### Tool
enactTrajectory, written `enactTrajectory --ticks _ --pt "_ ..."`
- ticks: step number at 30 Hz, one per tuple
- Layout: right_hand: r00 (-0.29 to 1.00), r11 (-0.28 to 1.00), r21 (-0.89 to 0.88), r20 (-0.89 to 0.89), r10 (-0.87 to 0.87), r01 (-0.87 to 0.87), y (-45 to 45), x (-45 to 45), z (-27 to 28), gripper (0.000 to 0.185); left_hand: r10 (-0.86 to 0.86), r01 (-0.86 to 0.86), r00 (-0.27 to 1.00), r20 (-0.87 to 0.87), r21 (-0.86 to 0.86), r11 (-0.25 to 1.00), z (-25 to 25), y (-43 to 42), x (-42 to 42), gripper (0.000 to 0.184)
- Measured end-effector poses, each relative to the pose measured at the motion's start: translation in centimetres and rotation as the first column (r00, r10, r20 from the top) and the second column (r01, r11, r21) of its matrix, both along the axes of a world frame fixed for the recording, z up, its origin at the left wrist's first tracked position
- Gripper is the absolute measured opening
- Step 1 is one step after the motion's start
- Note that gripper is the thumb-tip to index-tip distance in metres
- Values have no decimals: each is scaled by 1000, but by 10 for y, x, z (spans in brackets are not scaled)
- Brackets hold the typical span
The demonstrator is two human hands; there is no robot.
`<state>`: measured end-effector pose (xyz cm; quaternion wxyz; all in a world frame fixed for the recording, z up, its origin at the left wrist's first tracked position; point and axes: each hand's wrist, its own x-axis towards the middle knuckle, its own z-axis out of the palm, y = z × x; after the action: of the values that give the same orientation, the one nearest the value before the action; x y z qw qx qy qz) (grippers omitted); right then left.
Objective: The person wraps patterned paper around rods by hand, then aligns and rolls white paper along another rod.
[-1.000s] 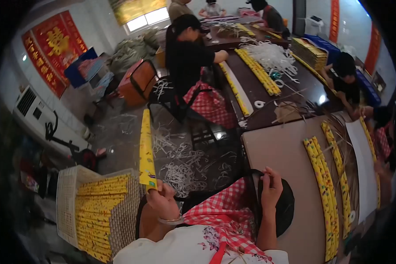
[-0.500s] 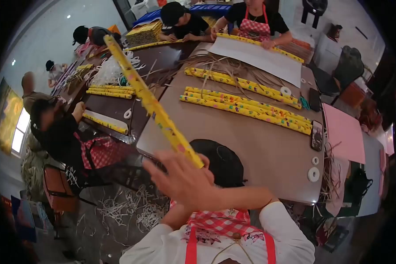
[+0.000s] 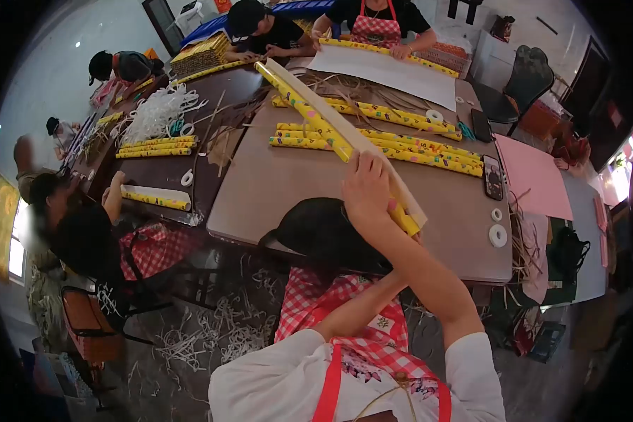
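Note:
Ahead of me, a yellow patterned paper roll (image 3: 306, 112) with a pale tan strip along one side slants over the table. My right hand (image 3: 367, 184) lies across its lower half, fingers together and bent over it. Under my crossed right forearm, my left hand (image 3: 392, 205) is wrapped round the roll near its lower end; only bits of its fingers show. Behind the held roll, more yellow rolls (image 3: 429, 156) lie in two groups on the brown table (image 3: 260, 204). A black cap-like item (image 3: 323, 228) rests at the near table edge.
Across the table a person in a checked apron (image 3: 376, 29) handles yellow paper on a white sheet (image 3: 387, 79). Other people work at the left tables. A phone (image 3: 493, 176) and white tape rolls (image 3: 498, 235) lie at the right edge. White strips (image 3: 211, 337) litter the floor.
The view has swung right from the basket to the table. The roll came along and now lies lower over the table. My right hand has moved from empty onto the roll, crossing my left arm.

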<state>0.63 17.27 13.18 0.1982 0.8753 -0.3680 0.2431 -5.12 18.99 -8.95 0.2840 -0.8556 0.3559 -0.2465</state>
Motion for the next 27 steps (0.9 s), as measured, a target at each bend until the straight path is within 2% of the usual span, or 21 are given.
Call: enactTrajectory --ticks 1,2,4,6,8,10,11,15,16,17,18,19,20,21,22,24,25,26,27 --pt "997 998 13 -39 -63 64 -1 -2 1 43 -27 22 996 -85 -57 998 -3 0 -7 47" --pt "996 997 18 -47 -72 73 -5 -3 -5 43 -60 41 984 -168 -115 993 -5 -1 -14 48" --pt "1000 998 48 -15 -26 27 -13 -7 -17 34 -147 69 936 -320 -243 968 -6 -8 -28 49" --pt "1000 1000 22 -22 1 0 -11 -15 -22 33 -249 73 860 -446 -375 924 -3 -19 -41 51" --pt "999 1000 2 -28 30 -30 -10 -20 -26 31 -355 52 757 -548 -491 869 -2 -25 -52 53" --pt "988 988 -42 30 152 -151 -11 -22 -33 32 -457 7 635 -623 -587 809 -3 -29 -63 54" --pt "989 989 -41 32 144 -142 -11 -25 -35 32 -506 -23 570 -647 -628 778 -3 -30 -66 55" --pt "955 956 4 37 294 -295 -20 -42 -42 30 -692 -178 289 -662 -747 641 -34 -57 -83 59" --pt "930 931 31 60 362 -364 -24 -47 -46 30 -697 -171 285 -658 -751 638 58 -18 -77 59" --pt "933 934 26 59 356 -357 -28 -52 -45 30 -599 57 214 -772 -602 797 118 2 -76 58" --pt "924 925 32 69 376 -379 -30 -56 -44 30 -465 292 181 -866 -404 867 139 7 -79 57" --pt "915 916 40 78 396 -400 -31 -61 -44 31 -468 297 179 -866 -406 864 111 -1 -86 57" --pt "917 917 41 76 392 -396 -34 -66 -42 31 -878 177 57 -476 -860 478 57 -16 -98 58" --pt "923 921 87 90 373 -381 -38 -69 -39 31 -996 2 27 87 -996 -87 17 -29 -108 59" --pt "929 921 134 103 354 -366 -41 -72 -37 32 -996 1 25 83 -997 -83 1 -38 -112 59" --pt "929 921 137 123 348 -364 -50 -78 -36 31 -950 -273 -197 -242 -917 290 -8 -47 -114 61" --pt "928 922 134 145 345 -363 -55 -80 -37 30 -948 -275 -198 -251 -914 299 18 -39 -106 61" --pt "923 912 175 178 340 -370 -61 -82 -40 33 -842 4 -102 -530 -847 532 72 -20 -91 67" --pt "923 910 184 183 340 -371 -63 -84 -42 33 -677 248 69 -733 -645 723 102 -10 -81 74"
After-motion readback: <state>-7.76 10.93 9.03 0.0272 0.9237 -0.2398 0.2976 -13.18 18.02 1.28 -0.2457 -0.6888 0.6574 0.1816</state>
